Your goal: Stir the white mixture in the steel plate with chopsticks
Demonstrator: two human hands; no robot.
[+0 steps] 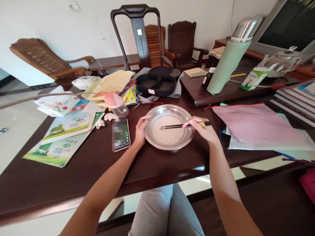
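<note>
A round, shallow metal plate (169, 146) lies on the dark table in front of me. Its floor looks pale, and I cannot tell whether there is liquid in it or only a reflection. My left hand (141, 131) grips the plate's left rim, thumb and fingers at the edge. A pair of black chopsticks (172, 126) with gold-coloured upper ends is held in my right hand (199, 127) at the plate's right side. Their tips point left, over the middle of the plate. Just left of my left hand, a phone (121, 134) rests on the table, its screen lit.
Workbooks (66, 127), a pink-lidded cup (118, 105) and crumpled tissues (110, 116) are on the left. Behind the plate sits an open black case (156, 83). A green thermos (228, 64) stands back right, beyond a pink zip pouch (258, 123) and stacked books (295, 101).
</note>
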